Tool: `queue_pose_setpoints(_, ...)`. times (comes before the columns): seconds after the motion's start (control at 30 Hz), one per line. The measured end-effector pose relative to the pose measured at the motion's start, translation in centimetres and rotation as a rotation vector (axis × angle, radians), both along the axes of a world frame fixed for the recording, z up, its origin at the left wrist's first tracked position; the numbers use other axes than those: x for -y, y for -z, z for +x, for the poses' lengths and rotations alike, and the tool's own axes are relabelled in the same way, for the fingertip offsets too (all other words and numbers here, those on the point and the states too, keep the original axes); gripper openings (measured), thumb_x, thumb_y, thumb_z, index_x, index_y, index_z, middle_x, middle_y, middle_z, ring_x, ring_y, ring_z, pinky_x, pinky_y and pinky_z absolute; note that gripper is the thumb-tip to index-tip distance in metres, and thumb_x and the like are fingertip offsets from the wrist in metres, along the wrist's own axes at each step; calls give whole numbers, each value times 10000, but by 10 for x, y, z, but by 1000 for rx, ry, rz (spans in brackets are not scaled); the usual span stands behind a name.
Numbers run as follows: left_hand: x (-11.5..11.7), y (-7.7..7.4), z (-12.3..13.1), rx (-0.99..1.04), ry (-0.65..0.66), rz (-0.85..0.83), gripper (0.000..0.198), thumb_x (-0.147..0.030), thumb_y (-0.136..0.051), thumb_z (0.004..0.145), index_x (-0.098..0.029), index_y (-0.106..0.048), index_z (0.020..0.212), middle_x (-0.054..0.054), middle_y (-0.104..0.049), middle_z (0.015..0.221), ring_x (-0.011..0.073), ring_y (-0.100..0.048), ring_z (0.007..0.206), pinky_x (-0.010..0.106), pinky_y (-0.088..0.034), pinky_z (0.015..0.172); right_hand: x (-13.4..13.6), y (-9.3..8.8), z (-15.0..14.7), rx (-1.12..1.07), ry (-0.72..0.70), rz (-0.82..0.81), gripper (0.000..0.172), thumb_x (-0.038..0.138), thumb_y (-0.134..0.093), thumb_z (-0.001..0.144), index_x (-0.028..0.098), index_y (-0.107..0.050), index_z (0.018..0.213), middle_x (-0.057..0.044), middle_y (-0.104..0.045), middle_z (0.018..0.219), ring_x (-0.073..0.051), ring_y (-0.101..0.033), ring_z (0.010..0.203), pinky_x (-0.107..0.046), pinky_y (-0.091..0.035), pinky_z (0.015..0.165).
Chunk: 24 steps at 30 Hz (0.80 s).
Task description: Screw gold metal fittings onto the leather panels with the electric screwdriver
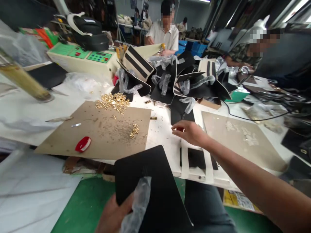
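Note:
My left hand [116, 212], low in the view, is closed on the edge of a black flat panel [150, 174] with rounded corners. A strip of clear plastic wrap [139, 200] hangs on that panel beside my thumb. My right hand [189, 132] reaches over the white table, its thumb and forefinger slightly apart with nothing visible between them. Just behind it lies a black piece [182, 111] with plastic wrap on it. Below it, a black and cream striped piece [196, 158] lies at the table's front edge.
A brown board [92, 129] carries a heap of gold rings [116, 102], a smaller cluster [134, 131] and a red ring-shaped item [83, 144]. Black panels [165, 87] pile up behind. Another board [230, 149] holds clear bits. A control box [82, 60] stands left; two co-workers sit beyond.

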<state>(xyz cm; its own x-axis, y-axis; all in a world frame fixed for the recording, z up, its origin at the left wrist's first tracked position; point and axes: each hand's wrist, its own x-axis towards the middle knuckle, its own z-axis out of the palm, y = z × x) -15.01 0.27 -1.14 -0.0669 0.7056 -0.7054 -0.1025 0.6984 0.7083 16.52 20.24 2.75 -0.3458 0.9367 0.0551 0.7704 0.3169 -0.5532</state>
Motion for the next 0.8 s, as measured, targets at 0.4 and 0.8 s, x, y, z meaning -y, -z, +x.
queue_pose_setpoints(0.4,-112,-15,72,183,286,355,617,-456,-930,671,-139,-801,1184,144,-837,1128,386,-792,1006,412,-631,868,94,32,74,70,-107,88,218,159,-606,1023,225,-786,1126,-62,-742,1054,-200,-699,960,-293,-536,853)
queue_pose_setpoints(0.8,-103,11,75,79,253,424,521,-487,-891,777,-135,-796,1150,126,-845,1100,345,-797,1009,422,-608,953,99,36,76,-64,-66,23,213,195,-676,992,273,-796,1149,-28,-735,1060,-195,-697,989,-298,-532,891)
